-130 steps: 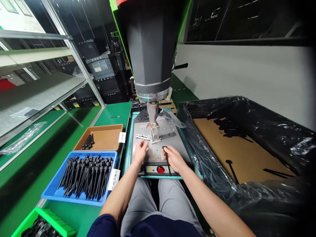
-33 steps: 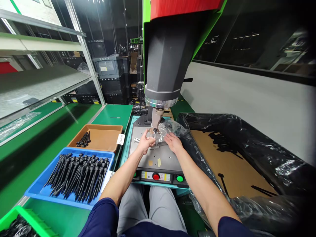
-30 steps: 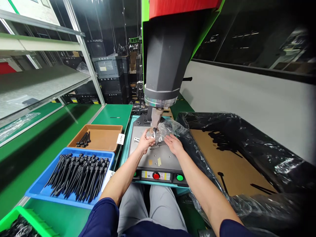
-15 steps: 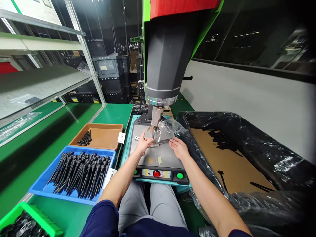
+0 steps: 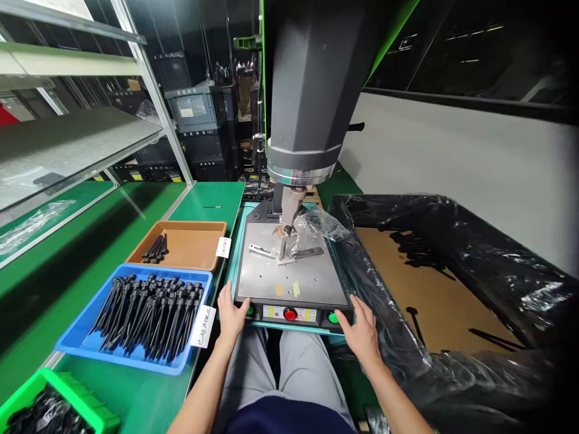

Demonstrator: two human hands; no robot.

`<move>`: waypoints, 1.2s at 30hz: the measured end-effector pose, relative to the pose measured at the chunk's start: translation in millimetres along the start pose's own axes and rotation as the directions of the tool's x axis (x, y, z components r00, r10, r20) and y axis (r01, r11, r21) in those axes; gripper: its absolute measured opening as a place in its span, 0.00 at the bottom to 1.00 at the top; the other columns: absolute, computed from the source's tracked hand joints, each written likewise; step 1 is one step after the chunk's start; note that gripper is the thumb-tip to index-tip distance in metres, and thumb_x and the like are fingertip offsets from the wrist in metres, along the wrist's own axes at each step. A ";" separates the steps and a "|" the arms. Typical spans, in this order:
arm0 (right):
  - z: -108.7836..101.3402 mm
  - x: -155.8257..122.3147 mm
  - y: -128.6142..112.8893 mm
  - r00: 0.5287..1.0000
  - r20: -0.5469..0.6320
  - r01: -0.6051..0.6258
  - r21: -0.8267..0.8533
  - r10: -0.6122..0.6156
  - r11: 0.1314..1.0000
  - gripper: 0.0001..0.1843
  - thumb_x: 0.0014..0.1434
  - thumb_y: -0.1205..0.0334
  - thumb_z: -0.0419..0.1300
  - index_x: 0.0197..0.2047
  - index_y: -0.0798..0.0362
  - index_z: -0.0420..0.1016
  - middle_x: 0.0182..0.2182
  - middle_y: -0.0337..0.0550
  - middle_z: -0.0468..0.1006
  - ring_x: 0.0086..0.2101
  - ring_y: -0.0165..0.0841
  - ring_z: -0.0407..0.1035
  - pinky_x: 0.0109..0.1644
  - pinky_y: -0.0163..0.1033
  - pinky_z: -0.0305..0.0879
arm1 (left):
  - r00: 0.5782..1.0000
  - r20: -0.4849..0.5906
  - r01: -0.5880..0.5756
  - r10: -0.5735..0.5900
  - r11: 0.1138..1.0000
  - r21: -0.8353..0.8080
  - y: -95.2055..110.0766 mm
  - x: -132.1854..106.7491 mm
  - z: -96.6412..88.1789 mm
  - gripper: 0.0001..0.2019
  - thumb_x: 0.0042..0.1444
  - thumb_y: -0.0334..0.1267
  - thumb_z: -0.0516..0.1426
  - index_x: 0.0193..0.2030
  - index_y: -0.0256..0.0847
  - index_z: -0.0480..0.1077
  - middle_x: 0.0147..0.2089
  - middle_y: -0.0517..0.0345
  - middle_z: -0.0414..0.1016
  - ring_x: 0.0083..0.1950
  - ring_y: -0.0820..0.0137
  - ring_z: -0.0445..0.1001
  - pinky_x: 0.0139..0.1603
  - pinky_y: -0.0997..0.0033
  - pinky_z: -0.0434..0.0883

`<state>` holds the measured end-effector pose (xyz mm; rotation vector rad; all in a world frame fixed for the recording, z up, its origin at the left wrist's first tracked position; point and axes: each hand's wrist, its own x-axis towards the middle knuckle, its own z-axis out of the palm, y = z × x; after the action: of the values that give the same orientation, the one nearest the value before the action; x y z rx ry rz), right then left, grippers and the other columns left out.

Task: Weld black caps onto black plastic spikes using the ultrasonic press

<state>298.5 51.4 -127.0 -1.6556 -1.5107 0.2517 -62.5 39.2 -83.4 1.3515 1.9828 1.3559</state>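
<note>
My left hand [image 5: 232,314] rests at the left front corner of the machine base, its thumb at the left green button [image 5: 249,310]. At the opposite corner, the thumb of my right hand [image 5: 362,330] touches the right green button [image 5: 333,317]. Both hands have spread fingers and hold nothing. Between them sits a red button [image 5: 290,314]. On the metal plate [image 5: 262,283] stands a small fixture [image 5: 283,248] with a dark piece [image 5: 288,229] at its top. The machine's metal horn [image 5: 292,204] comes down right at that piece; whether they touch, I cannot tell. Clear plastic film [image 5: 326,225] hangs beside it.
Left, a blue tray [image 5: 122,366] holds many long black parts [image 5: 149,307]; a brown tray [image 5: 194,241] behind has several more. A green bin [image 5: 84,390] is nearest. Right stands a box lined with black plastic [image 5: 493,241], black parts inside. The machine head [image 5: 307,90] overhangs the plate.
Both hands have left the fixture and come back toward me, apart, to the green buttons at the base's front. The view has shifted slightly.
</note>
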 end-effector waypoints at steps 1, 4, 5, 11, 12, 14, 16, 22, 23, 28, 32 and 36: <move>2.1 -6.5 5.4 0.998 0.045 -0.033 -0.012 0.034 0.999 0.38 0.57 0.39 0.55 0.63 0.54 0.63 0.58 0.58 0.65 0.58 0.51 0.60 0.61 0.55 0.58 | 1.000 0.029 -0.002 0.001 0.999 0.039 -12.0 -3.1 0.6 0.37 0.49 0.44 0.62 0.66 0.40 0.58 0.63 0.42 0.62 0.67 0.51 0.59 0.67 0.47 0.57; 6.9 -17.0 16.3 0.979 0.151 -0.136 -0.022 0.138 0.990 0.42 0.58 0.37 0.53 0.68 0.53 0.55 0.61 0.57 0.63 0.58 0.51 0.62 0.58 0.53 0.62 | 0.992 0.128 -0.022 0.018 0.999 0.029 -37.8 -7.5 3.7 0.36 0.53 0.46 0.60 0.67 0.40 0.56 0.63 0.42 0.62 0.66 0.53 0.61 0.66 0.48 0.59; 7.3 -18.1 18.3 0.973 0.172 -0.154 -0.022 0.156 0.988 0.43 0.58 0.37 0.53 0.69 0.52 0.53 0.61 0.56 0.63 0.58 0.51 0.62 0.58 0.53 0.63 | 0.988 0.149 -0.033 0.030 0.999 0.016 -43.2 -7.4 3.9 0.36 0.53 0.47 0.60 0.67 0.41 0.56 0.64 0.42 0.63 0.66 0.54 0.62 0.66 0.49 0.59; 5.4 -19.0 18.9 0.963 0.221 -0.157 -0.003 0.154 0.988 0.42 0.58 0.39 0.53 0.70 0.51 0.50 0.61 0.54 0.63 0.60 0.49 0.60 0.60 0.51 0.61 | 0.965 0.244 -0.083 0.094 0.995 -0.055 -56.2 -3.0 -3.1 0.35 0.53 0.44 0.61 0.67 0.44 0.57 0.64 0.46 0.63 0.67 0.56 0.61 0.67 0.51 0.58; 5.9 -19.4 18.1 0.963 0.210 -0.171 -0.006 0.169 0.985 0.42 0.58 0.39 0.53 0.70 0.51 0.51 0.61 0.55 0.63 0.60 0.49 0.60 0.60 0.51 0.62 | 0.966 0.241 -0.087 0.098 0.995 -0.053 -56.8 -3.0 -3.5 0.35 0.53 0.44 0.61 0.67 0.45 0.57 0.64 0.46 0.63 0.67 0.56 0.61 0.67 0.51 0.58; 7.1 -20.4 16.6 0.962 0.191 -0.195 -0.010 0.194 0.981 0.43 0.58 0.39 0.53 0.69 0.51 0.51 0.62 0.55 0.63 0.60 0.49 0.60 0.59 0.51 0.62 | 0.969 0.227 -0.091 0.098 0.995 -0.043 -57.6 -3.5 -3.2 0.35 0.53 0.44 0.61 0.68 0.44 0.57 0.64 0.46 0.63 0.67 0.56 0.60 0.68 0.51 0.57; 7.8 -21.1 16.1 0.960 0.195 -0.203 -0.006 0.200 0.979 0.43 0.57 0.38 0.53 0.70 0.51 0.50 0.62 0.55 0.62 0.61 0.50 0.59 0.60 0.52 0.61 | 0.970 0.223 -0.084 0.092 0.996 -0.044 -58.0 -4.2 -2.3 0.35 0.53 0.44 0.61 0.68 0.44 0.57 0.65 0.46 0.63 0.68 0.56 0.60 0.68 0.51 0.56; 4.9 -20.7 16.1 0.935 0.261 -0.247 -0.011 0.241 0.969 0.47 0.56 0.38 0.54 0.72 0.48 0.45 0.66 0.54 0.56 0.62 0.51 0.57 0.60 0.54 0.61 | 0.957 0.272 -0.085 0.101 0.994 -0.069 -58.3 -4.4 -3.4 0.37 0.53 0.45 0.61 0.69 0.44 0.55 0.67 0.46 0.60 0.69 0.56 0.57 0.69 0.52 0.55; 4.7 -20.6 15.4 0.934 0.258 -0.252 -0.012 0.246 0.968 0.47 0.56 0.38 0.54 0.72 0.48 0.45 0.66 0.54 0.56 0.62 0.51 0.56 0.60 0.54 0.60 | 0.958 0.271 -0.082 0.097 0.995 -0.063 -57.8 -4.5 -3.7 0.38 0.52 0.46 0.61 0.69 0.43 0.55 0.67 0.45 0.60 0.69 0.56 0.57 0.69 0.52 0.55; 5.3 -21.0 10.8 0.945 0.223 -0.246 0.006 0.238 0.969 0.48 0.55 0.37 0.55 0.72 0.49 0.45 0.65 0.53 0.58 0.63 0.50 0.55 0.62 0.53 0.58 | 0.970 0.242 -0.019 0.028 0.999 -0.037 -47.7 -4.7 -4.4 0.34 0.52 0.47 0.61 0.65 0.39 0.61 0.64 0.42 0.63 0.67 0.55 0.61 0.67 0.51 0.58; 5.2 -20.8 9.3 0.936 0.229 -0.275 0.011 0.266 0.961 0.48 0.55 0.36 0.54 0.71 0.49 0.46 0.66 0.54 0.57 0.63 0.50 0.55 0.62 0.54 0.58 | 0.999 0.050 0.006 -0.005 1.000 -0.002 -26.2 0.6 -4.0 0.25 0.54 0.48 0.59 0.56 0.37 0.69 0.56 0.42 0.70 0.59 0.55 0.68 0.63 0.50 0.63; 4.8 -19.5 7.8 0.940 0.229 -0.269 0.032 0.255 0.963 0.48 0.55 0.36 0.54 0.71 0.53 0.47 0.66 0.55 0.56 0.64 0.49 0.53 0.64 0.53 0.55 | 0.997 -0.040 -0.065 0.062 0.993 -0.100 9.2 13.1 7.3 0.17 0.57 0.45 0.57 0.51 0.40 0.71 0.54 0.46 0.71 0.56 0.59 0.71 0.58 0.54 0.68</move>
<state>296.2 37.0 -142.8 -1.8253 -1.4227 0.6423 -58.6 54.9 -76.3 1.3627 1.8819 1.4997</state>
